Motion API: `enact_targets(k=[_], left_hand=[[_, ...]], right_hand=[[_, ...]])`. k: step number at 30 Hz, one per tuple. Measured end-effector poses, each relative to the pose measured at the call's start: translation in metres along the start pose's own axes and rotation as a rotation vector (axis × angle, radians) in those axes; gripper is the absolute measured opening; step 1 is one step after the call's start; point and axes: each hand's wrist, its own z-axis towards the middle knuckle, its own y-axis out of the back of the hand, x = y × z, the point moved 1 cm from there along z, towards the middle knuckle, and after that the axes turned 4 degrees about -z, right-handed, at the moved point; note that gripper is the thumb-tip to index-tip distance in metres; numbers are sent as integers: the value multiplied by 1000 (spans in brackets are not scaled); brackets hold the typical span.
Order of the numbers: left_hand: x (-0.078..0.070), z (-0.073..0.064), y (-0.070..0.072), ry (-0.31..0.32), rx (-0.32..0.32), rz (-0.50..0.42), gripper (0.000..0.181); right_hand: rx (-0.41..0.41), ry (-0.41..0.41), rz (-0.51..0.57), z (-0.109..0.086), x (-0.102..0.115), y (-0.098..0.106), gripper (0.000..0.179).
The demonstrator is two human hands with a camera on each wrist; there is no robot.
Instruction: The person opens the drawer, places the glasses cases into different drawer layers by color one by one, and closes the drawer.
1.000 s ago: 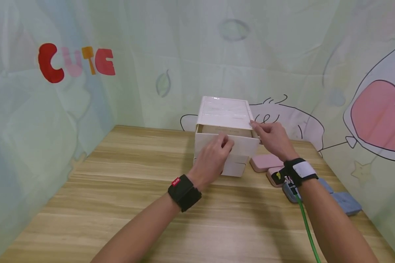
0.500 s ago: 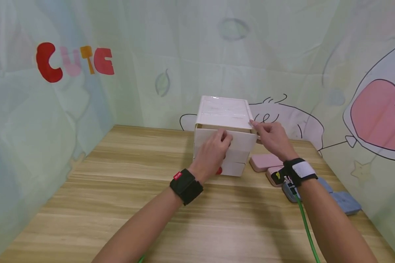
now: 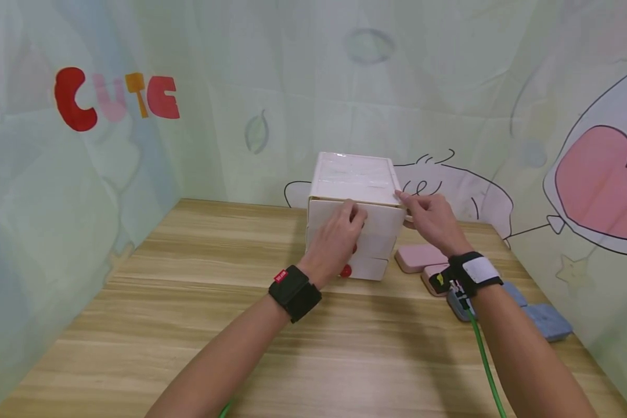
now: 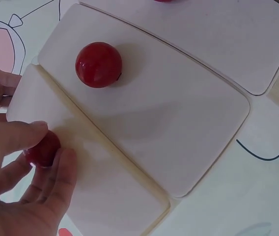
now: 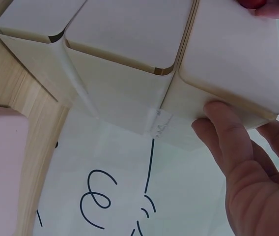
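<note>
grained tabletop (image 3: 188, 290), round knob (image 4: 44, 151) in left grip (image 3: 334, 241)

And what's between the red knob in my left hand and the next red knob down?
In the left wrist view, only white drawer fronts and the pale strip dividing them separate the held knob from the next knob.

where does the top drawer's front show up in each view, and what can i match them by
Head: top drawer front just right of centre, partly behind the left hand.
Left wrist: top drawer front, lower left.
Right wrist: top drawer front, upper right.
Shared landmark: the left hand at that front.
</note>
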Motion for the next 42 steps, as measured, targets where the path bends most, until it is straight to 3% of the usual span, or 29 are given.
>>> enact_targets(k=[10, 20, 27, 34, 42], left_hand=[[4, 1, -2, 7, 30, -12, 38], [6, 0, -4, 1, -14, -42, 32], [2, -3, -4, -2, -81, 112, 31], [-3, -18, -12, 6, 13, 275, 33], [0, -27, -29, 27, 65, 276, 30]], right_hand=[[5, 5, -6, 0, 1, 0, 52], [-9, 4, -12, -2, 2, -1, 49], [-33, 3, -37, 0, 1, -1, 52], [13, 19, -39, 1, 2, 2, 57], [45, 60, -98, -2, -4, 2, 57]])
